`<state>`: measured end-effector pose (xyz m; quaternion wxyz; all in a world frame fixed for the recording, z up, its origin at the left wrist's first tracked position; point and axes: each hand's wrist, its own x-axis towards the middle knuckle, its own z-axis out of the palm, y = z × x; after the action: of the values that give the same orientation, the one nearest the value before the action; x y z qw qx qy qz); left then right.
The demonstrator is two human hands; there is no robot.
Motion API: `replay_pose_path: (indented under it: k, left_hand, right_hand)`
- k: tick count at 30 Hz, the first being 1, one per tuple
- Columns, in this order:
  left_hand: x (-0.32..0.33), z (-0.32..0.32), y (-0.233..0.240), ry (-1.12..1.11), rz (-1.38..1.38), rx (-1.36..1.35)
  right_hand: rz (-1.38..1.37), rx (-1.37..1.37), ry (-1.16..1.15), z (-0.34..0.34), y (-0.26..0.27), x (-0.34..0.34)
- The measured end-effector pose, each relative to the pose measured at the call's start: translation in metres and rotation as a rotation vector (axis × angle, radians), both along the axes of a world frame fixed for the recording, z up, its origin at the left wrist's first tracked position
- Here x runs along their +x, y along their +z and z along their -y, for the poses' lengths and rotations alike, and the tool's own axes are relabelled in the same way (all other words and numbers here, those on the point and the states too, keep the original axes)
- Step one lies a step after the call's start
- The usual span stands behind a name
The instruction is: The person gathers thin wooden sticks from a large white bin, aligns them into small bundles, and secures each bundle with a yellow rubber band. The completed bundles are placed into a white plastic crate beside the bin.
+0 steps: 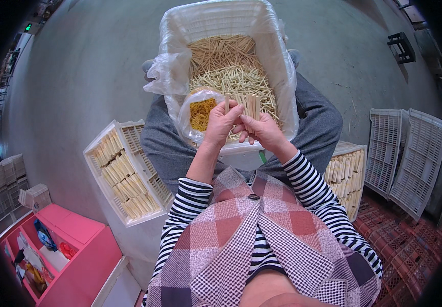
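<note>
Over the near part of a plastic-lined white crate, my two hands meet. My right hand grips a small bunch of short thin sticks, which stand roughly upright. At its side, my left hand pinches a stick between thumb and fingers. Loose pale sticks fill the crate below, with browner sticks towards the far end. A clear plastic bag of yellow rubber bands sits in the crate's near left corner, just left of my left hand.
White plastic baskets with rows of bundled sticks stand on the left and right. Two empty-looking white crates lean farther right beside red plastic crates. A pink open box is lower left; a dark stool stands upper right.
</note>
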<state>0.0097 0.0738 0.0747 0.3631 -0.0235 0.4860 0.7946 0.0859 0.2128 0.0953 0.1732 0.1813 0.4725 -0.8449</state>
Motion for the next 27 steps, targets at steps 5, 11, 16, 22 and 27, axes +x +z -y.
replay_pose_path:
  k: [5,11,16,22,27]
  left_hand:
    - [-0.005,0.002,-0.003,0.166,0.054,0.137]
    - [0.001,0.005,0.008,-0.098,-0.019,-0.053]
    - [-0.003,0.005,0.008,0.078,0.098,-0.006]
    - [0.002,0.000,0.009,-0.097,0.089,0.084]
    - [-0.001,0.004,0.003,-0.176,0.041,-0.065]
  right_hand:
    - [0.028,-0.021,0.040,-0.002,-0.001,-0.001]
    - [0.006,-0.061,0.090,-0.002,-0.001,0.001]
    - [0.039,-0.115,0.092,-0.002,0.000,0.001]
    - [0.004,-0.202,0.176,-0.008,-0.009,0.003]
    - [0.015,-0.205,0.162,-0.007,-0.013,0.004]
